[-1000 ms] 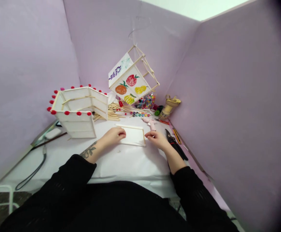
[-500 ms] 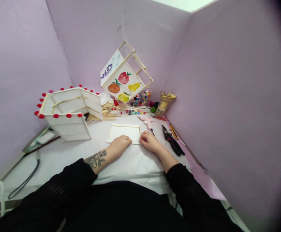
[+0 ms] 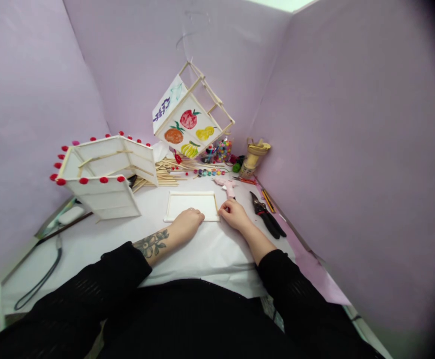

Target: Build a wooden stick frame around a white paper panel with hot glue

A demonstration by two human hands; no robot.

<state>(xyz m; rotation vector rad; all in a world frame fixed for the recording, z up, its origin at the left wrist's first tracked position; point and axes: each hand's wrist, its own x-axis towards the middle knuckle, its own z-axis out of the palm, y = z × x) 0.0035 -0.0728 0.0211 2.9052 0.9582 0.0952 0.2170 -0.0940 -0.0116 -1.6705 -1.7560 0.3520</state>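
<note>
A rectangular white panel framed with thin wooden sticks [image 3: 191,203] lies flat on the white-covered table in front of me. My left hand [image 3: 188,223] rests over its near edge, fingers curled down on the frame; their tips are partly hidden. At the near right corner, my right hand [image 3: 234,214] is closed, thumb and fingers pinched together against the frame's side. Whether a small piece sits between those fingertips I cannot make out. Just beyond the right hand lies a pink glue gun [image 3: 228,186].
Left stands a white lantern-like stick frame [image 3: 103,197] with red pompoms. A painted fruit lantern [image 3: 187,119] hangs above wooden skewers [image 3: 165,178]. Pruning shears [image 3: 267,217] lie right, near a paint strip [image 3: 210,172] and bamboo container [image 3: 253,159]. Lilac walls enclose the table.
My right hand has shifted very slightly right at the panel's corner. My left hand and the panel stay in place; the whole view has moved a little.
</note>
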